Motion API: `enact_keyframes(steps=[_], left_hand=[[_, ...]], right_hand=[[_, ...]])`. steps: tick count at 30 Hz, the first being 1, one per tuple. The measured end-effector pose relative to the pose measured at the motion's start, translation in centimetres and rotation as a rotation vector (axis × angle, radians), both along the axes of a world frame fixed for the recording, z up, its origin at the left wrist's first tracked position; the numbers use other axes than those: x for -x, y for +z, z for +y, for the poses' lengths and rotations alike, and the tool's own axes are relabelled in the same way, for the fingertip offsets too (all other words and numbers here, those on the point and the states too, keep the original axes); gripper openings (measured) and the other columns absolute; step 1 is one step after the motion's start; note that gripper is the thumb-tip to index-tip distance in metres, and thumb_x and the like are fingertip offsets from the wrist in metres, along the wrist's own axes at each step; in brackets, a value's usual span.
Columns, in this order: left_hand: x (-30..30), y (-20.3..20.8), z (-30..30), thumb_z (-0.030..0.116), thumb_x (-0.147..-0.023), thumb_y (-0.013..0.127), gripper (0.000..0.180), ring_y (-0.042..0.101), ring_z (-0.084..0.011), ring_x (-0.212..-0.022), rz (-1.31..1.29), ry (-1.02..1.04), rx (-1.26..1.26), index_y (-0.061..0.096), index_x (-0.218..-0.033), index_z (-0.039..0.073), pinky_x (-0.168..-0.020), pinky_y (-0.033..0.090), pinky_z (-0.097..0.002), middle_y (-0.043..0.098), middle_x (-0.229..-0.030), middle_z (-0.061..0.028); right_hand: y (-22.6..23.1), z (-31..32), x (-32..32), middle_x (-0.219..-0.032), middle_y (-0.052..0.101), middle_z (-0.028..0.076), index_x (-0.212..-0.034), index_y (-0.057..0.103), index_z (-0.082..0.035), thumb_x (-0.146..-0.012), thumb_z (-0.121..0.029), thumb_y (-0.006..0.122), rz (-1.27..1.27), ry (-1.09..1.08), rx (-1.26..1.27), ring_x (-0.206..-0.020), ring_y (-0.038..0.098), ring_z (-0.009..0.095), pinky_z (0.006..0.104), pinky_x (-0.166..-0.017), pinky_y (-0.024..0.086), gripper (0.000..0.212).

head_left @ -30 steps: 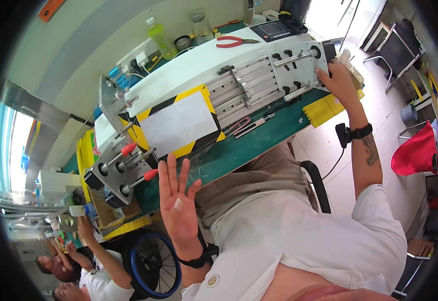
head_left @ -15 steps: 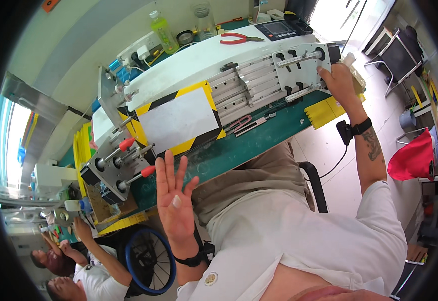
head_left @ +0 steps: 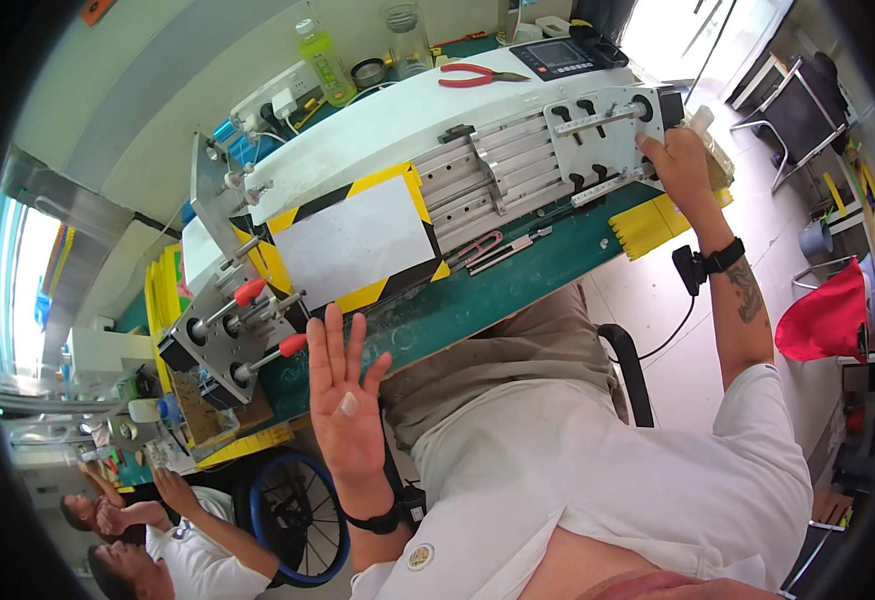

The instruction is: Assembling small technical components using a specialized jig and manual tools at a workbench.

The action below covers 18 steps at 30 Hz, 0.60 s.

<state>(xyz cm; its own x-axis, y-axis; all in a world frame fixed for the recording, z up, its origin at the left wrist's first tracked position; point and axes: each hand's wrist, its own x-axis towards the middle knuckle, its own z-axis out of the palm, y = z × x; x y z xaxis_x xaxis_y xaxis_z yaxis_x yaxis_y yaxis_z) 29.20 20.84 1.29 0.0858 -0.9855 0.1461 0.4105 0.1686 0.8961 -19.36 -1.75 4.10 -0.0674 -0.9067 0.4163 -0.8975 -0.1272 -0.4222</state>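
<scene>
— As the machine [head_left: 517, 150] lies along the green bench [head_left: 437, 325], how far along does the work look?

— Judged by eye, the machine is assembled: rails run lengthwise, a mounting plate [head_left: 607, 148] with black levers [head_left: 577, 183] sits at the right, red-tipped rods [head_left: 249, 292] project at the left end, and a white panel [head_left: 352, 235] bordered in black and yellow lies between. What remains undone cannot be determined

— State of the hands?

— The right hand [head_left: 681, 170] is at the machine's right end, thumb by the mounting plate, fingers partly hidden; whether it grips cannot be told. The left hand [head_left: 349, 425] is raised near the bench's front edge, fingers extended, grasping nothing; a pale spot on its palm is unidentified

— Containers?

— Behind the machine, a capped bottle [head_left: 325, 68] shows yellow-green contents. A clear jar [head_left: 407, 45] is near it, contents indistinct, with a small round dish [head_left: 368, 72] between them, interior unreadable. Farther off at the right is a grey bucket [head_left: 815, 228], contents out of sight
</scene>
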Motion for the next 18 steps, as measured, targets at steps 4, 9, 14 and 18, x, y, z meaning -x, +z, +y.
enact_keyframes(steps=[4,9,14,18], left_hand=[[0.0,0.0,-0.1,0.03,-0.107,0.068,0.097,0.026,-0.0422,-0.172,-0.003,0.005,0.009,0.014,-0.181,-0.001,-0.126,0.047,-0.0491,0.019,-0.188,-0.0234],[0.1,0.2,-0.3,0.03,-0.107,0.069,0.097,0.026,-0.0422,-0.172,-0.018,0.013,-0.002,0.014,-0.181,-0.001,-0.126,0.047,-0.0495,0.019,-0.188,-0.0237],[0.4,1.0,-0.3,0.031,-0.099,0.075,0.107,0.029,-0.0424,-0.171,-0.012,0.058,-0.042,0.014,-0.182,0.001,-0.126,0.047,-0.0491,0.021,-0.188,-0.0236],[0.5,1.6,-0.2,0.035,-0.1,0.075,0.107,0.027,-0.0418,-0.172,-0.071,0.057,-0.026,0.015,-0.181,0.0,-0.126,0.047,-0.0479,0.02,-0.188,-0.0234]], right_hand=[[-0.3,0.0,0.3,-0.073,0.067,0.025,-0.074,0.071,0.004,-0.1,-0.036,0.076,-0.05,0.029,0.032,-0.075,0.066,0.044,0.0568,-0.073,0.049,0.048],[0.0,-0.3,0.2,-0.072,0.066,0.024,-0.074,0.071,0.003,-0.102,-0.033,0.073,0.146,0.094,0.093,-0.078,0.067,0.045,0.0575,-0.079,0.05,0.045],[-2.5,0.9,-0.9,-0.089,0.072,0.023,-0.092,0.073,0.004,-0.102,-0.022,0.07,0.224,0.027,0.429,-0.087,0.068,0.046,0.0597,-0.092,0.051,0.028],[-3.3,8.0,-5.8,-0.109,0.073,0.02,-0.113,0.072,0.005,-0.098,-0.003,0.062,0.207,-0.106,0.763,-0.1,0.069,0.042,0.0558,-0.098,0.053,0.02]])
